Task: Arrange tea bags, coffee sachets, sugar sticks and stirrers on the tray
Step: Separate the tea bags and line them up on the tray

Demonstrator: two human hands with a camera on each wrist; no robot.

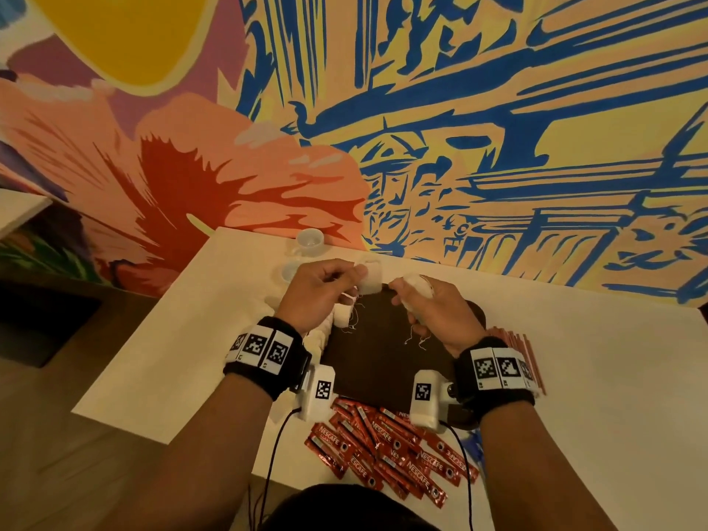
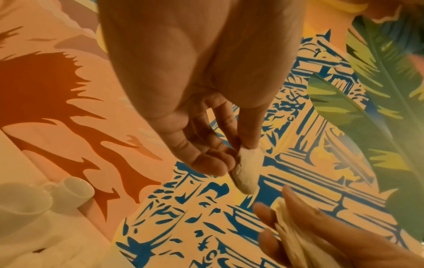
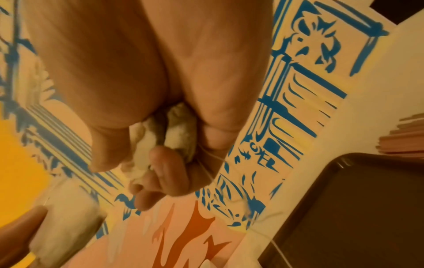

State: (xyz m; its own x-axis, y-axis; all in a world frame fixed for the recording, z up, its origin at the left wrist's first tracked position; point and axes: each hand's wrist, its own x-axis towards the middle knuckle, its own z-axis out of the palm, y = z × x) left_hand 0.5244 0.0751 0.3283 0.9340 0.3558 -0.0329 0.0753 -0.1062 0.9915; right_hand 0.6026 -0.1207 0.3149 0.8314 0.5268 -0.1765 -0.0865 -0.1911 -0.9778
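Note:
A dark brown tray (image 1: 383, 354) lies on the white table, and both hands hover over its far end. My left hand (image 1: 354, 275) pinches one white tea bag (image 1: 369, 280) between thumb and fingers; the pinch shows close up in the left wrist view, tea bag (image 2: 246, 168). My right hand (image 1: 406, 292) clutches a bunch of tea bags (image 3: 160, 141), their strings dangling over the tray. More tea bags (image 1: 333, 320) lie by the tray's left edge. Red coffee sachets (image 1: 390, 454) are heaped at the near table edge. Thin pinkish sticks (image 1: 513, 339) lie to the right of the tray.
Two white cups (image 1: 309, 239) stand at the back of the table (image 1: 214, 331) near the painted wall (image 1: 498, 109). Black cables run from the wrist cameras over the near table edge. Another table corner (image 1: 19, 208) shows at far left.

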